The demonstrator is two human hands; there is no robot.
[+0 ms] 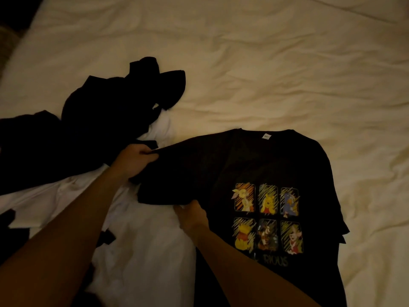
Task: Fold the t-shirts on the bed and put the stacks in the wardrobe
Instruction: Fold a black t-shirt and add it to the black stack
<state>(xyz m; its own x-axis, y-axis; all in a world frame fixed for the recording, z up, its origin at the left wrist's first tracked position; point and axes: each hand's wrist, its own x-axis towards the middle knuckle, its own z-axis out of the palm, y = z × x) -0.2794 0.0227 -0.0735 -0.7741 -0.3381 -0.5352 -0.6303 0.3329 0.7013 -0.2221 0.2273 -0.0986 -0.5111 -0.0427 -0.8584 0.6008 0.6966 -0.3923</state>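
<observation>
A black t-shirt (276, 165) with a print of cartoon panels lies face up on the bed, collar pointing away from me. My left hand (132, 159) grips the end of its left sleeve, lifted off the bed. My right hand (191, 216) pinches the shirt's left side edge just below that sleeve. A white garment (146, 244) lies spread underneath my arms. A crumpled pile of black clothes (99, 111) sits to the left.
The cream bedsheet (265, 63), wrinkled, covers the whole far and right part of the view. A dark edge shows beyond the bed at the top left corner. More dark fabric lies at the lower left.
</observation>
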